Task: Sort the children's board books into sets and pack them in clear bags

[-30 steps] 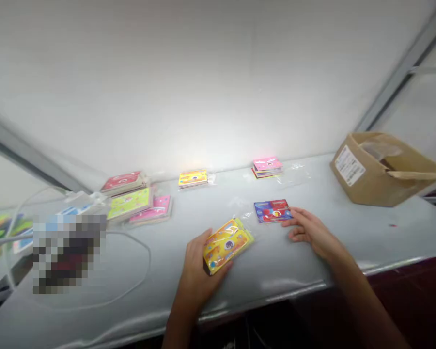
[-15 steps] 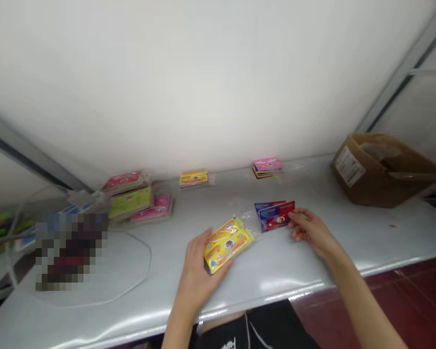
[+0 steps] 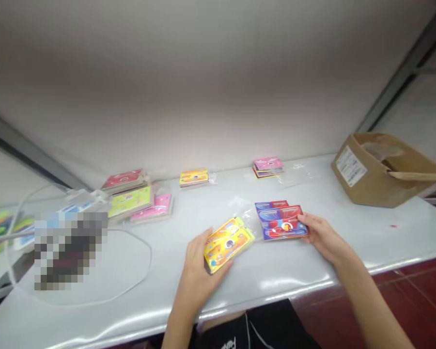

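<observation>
My left hand [image 3: 201, 266] grips a yellow card pack [image 3: 228, 245] in clear plastic, tilted near the table's front edge. To its right, my right hand [image 3: 321, 235] pinches the right edge of a red and blue card packet [image 3: 285, 225]. Another purple and red packet [image 3: 271, 204] lies partly beneath and behind it. Some clear film sits between the yellow pack and these packets.
At the back stand a yellow stack [image 3: 194, 177] and a pink-topped stack [image 3: 268, 166]. Piled card packs [image 3: 131, 201] and a white cable [image 3: 150, 257] are on the left. An open cardboard box [image 3: 378, 179] stands at the right.
The red and blue packet in my right hand has moved slightly right and toward me, and now lies flatter with its face more visible. My left hand and the yellow pack have barely moved.
</observation>
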Demonstrator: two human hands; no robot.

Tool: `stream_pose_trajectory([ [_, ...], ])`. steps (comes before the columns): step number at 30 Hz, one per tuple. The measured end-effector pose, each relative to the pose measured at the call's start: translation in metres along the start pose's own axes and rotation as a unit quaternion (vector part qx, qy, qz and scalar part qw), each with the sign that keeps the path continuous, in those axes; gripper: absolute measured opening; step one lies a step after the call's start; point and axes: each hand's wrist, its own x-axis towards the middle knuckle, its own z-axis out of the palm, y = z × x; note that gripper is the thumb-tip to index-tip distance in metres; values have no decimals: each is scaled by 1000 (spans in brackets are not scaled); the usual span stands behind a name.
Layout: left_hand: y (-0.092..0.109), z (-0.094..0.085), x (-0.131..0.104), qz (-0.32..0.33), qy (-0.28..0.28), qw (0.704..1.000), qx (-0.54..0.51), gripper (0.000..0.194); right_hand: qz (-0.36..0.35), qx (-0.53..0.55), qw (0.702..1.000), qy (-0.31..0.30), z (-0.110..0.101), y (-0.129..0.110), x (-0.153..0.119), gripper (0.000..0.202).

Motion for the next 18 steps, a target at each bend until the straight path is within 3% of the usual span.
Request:
stream_pose_trajectory([
  [8,4,-3,-1,-1,-40,999,-22,65,-119,110,981,105,10,-1,0,25],
  [12,4,-3,-1,5,-40,999,-22,64,-103,87,987,84,26,4,-4,27],
  [18,2,-2,0,9,-36,999,-6,65,-87,-66,993,42,48,17,-3,34],
])
